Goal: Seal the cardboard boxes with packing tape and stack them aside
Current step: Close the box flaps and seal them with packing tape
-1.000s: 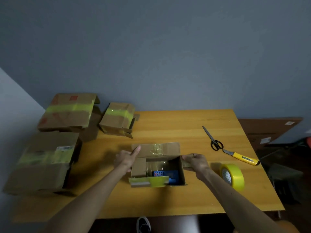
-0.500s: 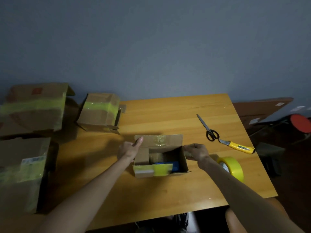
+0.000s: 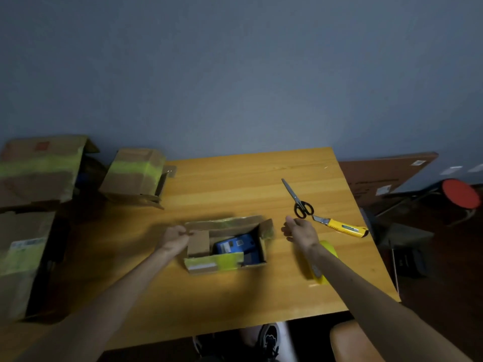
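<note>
In the lower middle of the frame, an open cardboard box [image 3: 224, 265] is sitting on the wooden table [image 3: 235, 178] with its flaps up.
The left hand [image 3: 173, 237] is gripping the box's short left flap with curled fingers, while the right hand [image 3: 300, 229] is hovering just right of the box, apart from it, fingers relaxed and holding nothing. A blue item [image 3: 236, 245] is lying inside the box. A yellow tape roll [image 3: 329, 250] is lying partly hidden under the right forearm. Scissors [image 3: 300, 202] and a yellow utility knife [image 3: 345, 227] are lying further up and right. At the left edge, a small taped box [image 3: 133, 175], a larger taped box [image 3: 39, 171] and a lower taped box [image 3: 21, 262] are standing.
</note>
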